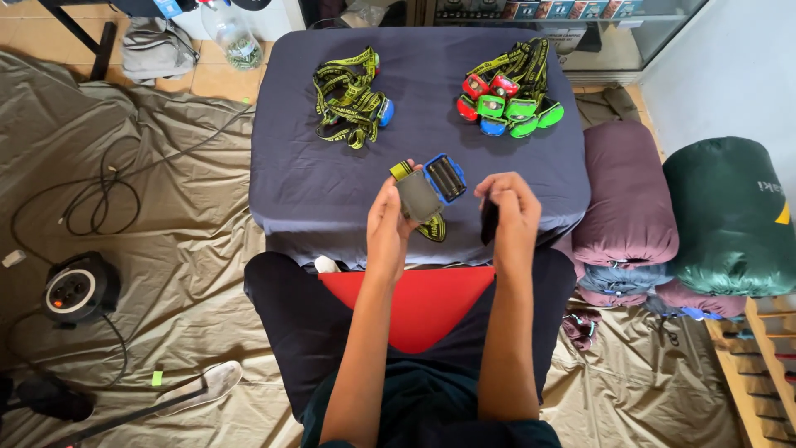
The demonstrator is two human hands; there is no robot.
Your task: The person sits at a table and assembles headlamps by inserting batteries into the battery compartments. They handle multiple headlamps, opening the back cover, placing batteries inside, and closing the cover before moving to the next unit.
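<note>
A tan sheet [166, 274] covers the floor on all sides of the seated person, reaching far out to the left of the left hand, probably to keep the floor work clean. Straight ahead of both hands stands the bench [298, 166], draped in a dark blue-grey cloth, low enough to be reached from a seat on the floor. Well off to the right of the right hand lie rolled sleeping bags: a green one [730, 216] farthest out and a maroon one [626, 191] just against the bench edge, stacked out of the way.

Below the hands, across the lap, rests a red flat thing [414, 303], placed as if to catch small parts. To the far left of the left hand sits a cable reel [75, 290] with its black cord looped loosely over the sheet.

On the bench beyond the hands are two heaps kept apart: a pile of headlamps with red, green and blue bodies [507, 104] beyond the right hand, and a bundle of yellow-and-black straps with one blue lamp [352, 98] beyond the left.

The left hand [388, 228] is closed round an open blue headlamp [431, 189], held just above the near bench edge with its battery bay turned up toward the camera, its strap hanging beneath. The right hand [510, 214], just beside it, pinches a small dark piece [489, 222]; it looks like the cover, but I cannot tell for sure.
</note>
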